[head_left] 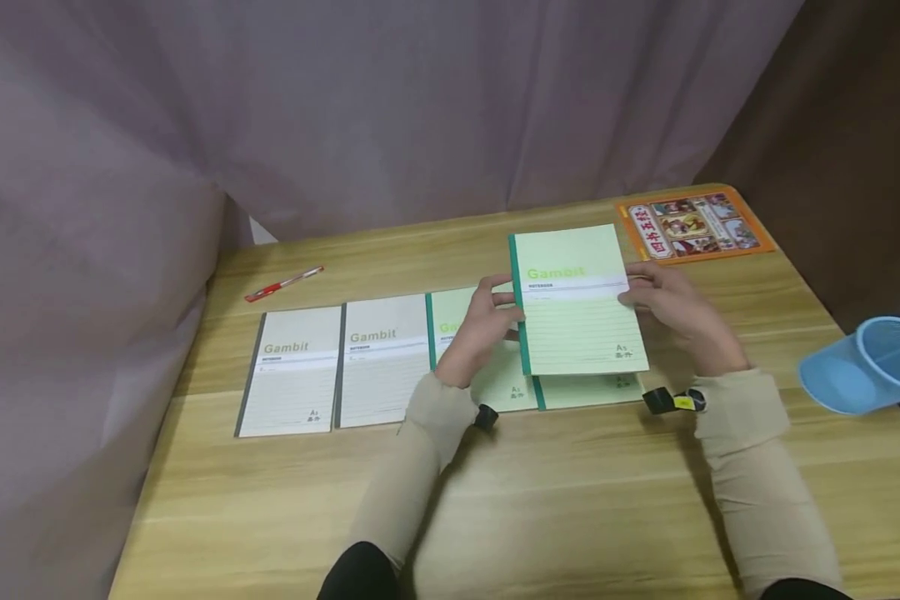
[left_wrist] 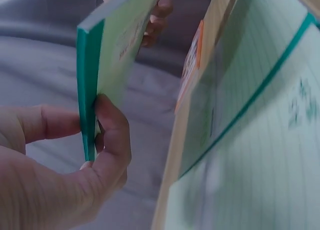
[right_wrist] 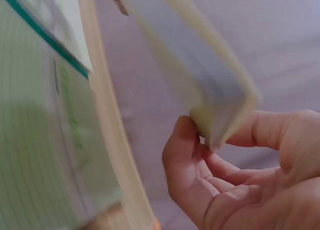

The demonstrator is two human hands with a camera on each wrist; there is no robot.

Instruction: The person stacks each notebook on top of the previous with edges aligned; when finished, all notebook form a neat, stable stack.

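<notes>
While the wooden table (head_left: 607, 500) is crossed by a row of flat notebooks (head_left: 378, 392), one green notebook (head_left: 573, 329) is held raised over the row's right end, its long axis directed roughly toward the table's far edge. The rightmost lying notebook (head_left: 588, 392) is mostly hidden beneath it. Between both hands the raised one is gripped, neither being nearer: by the right hand (head_left: 678, 312), the long side facing the table's right edge is pinched; by the left hand (head_left: 480, 329), the opposite side is pinched at its teal spine (head_left: 518, 292).
</notes>
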